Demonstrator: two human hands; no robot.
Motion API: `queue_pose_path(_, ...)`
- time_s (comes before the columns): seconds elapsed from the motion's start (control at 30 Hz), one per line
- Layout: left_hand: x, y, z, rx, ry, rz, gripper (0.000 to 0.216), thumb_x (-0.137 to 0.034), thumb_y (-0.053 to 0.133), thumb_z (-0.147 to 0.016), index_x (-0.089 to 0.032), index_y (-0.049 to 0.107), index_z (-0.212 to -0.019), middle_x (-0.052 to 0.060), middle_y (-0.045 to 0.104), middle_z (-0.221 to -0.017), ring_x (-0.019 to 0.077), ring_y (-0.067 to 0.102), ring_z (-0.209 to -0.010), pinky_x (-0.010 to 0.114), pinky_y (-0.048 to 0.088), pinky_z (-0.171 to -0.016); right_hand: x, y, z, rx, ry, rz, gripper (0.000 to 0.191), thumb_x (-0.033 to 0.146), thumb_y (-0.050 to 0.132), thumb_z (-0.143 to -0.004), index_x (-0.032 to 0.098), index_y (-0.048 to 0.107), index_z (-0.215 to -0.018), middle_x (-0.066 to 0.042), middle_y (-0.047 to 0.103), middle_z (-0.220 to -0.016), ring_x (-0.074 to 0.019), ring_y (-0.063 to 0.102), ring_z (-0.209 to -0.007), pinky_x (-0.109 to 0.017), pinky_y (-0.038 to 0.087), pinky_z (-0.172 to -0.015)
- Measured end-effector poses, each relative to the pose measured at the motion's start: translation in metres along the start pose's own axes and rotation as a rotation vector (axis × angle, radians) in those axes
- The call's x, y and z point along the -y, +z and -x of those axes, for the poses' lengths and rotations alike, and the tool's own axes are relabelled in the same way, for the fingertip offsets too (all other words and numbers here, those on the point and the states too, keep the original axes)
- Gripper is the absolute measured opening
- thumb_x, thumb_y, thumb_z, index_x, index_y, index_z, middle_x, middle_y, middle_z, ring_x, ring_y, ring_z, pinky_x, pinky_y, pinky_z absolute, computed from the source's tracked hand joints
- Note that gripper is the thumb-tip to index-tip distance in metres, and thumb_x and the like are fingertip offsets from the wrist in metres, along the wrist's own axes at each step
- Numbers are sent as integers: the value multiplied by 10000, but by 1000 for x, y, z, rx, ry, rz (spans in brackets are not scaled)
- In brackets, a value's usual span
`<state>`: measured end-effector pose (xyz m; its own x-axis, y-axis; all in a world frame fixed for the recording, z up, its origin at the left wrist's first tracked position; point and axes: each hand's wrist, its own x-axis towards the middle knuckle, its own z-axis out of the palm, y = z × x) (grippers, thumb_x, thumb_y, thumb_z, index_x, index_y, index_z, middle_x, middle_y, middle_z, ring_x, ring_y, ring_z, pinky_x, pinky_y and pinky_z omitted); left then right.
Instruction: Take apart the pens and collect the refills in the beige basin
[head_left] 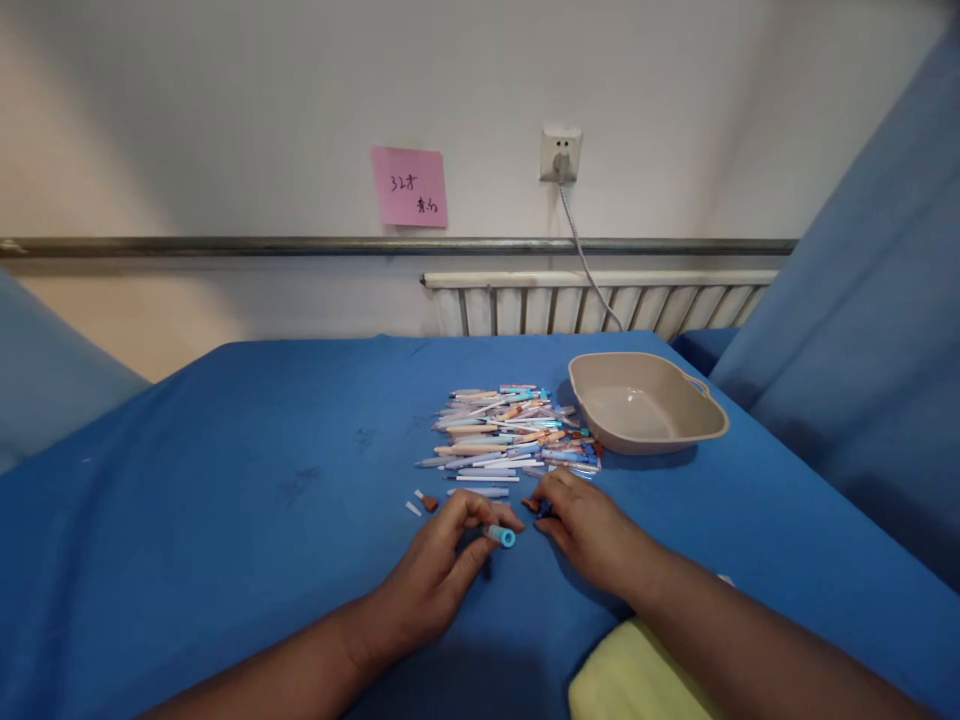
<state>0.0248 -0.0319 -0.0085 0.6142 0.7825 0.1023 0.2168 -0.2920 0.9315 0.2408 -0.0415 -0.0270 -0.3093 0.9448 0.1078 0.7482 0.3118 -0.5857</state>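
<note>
My left hand [439, 565] rests on the blue cloth with its fingers pinched round a short light-blue pen barrel [501, 536]. My right hand [589, 525] lies just right of it, fingers curled over a small orange and blue pen part [534, 506] at the near edge of the pile. A heap of pen parts [510, 432] in blue, orange and white lies just beyond both hands. Two loose bits, an orange cap [428, 501] and a white piece [413, 508], sit left of my left hand.
A beige shallow tray [712, 415] stands right of the pile. The blue-covered table [225, 480] reaches to a wall with a radiator [600, 305], a pink note [409, 187] and a socket [560, 155] with a cable. A yellow cloth [637, 680] lies near me.
</note>
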Motion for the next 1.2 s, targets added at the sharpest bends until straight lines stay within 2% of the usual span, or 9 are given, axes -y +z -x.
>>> queue_pose_path(0.33,4,-1,2,17,96,-65,40,-181,416,-919,-207,425,-948,100,618,-1118,192,535,-1092,381,394,-953,-8,3,1,1,1,-29,159,111,516,-829,191,579,-951,-55,569,-974,-177,549,-940,-280,408,-825)
queue_pose_path(0.57,2,1,1,1,30,-49,22,-205,425,-918,-203,443,-930,100,621,-1102,192,548,-1068,376,406,-947,-9,2,3,2,4,-26,135,135,521,-831,186,578,-942,-62,570,-963,-180,551,-925,-283,412,-815)
queue_pose_path(1.2,9,3,0,9,41,-65,27,-218,458,-904,-195,467,-892,94,640,-1043,182,577,-1000,357,435,-905,-9,2,5,-6,-9,16,60,179,512,-847,191,557,-885,-44,579,-925,-170,551,-880,-265,396,-780)
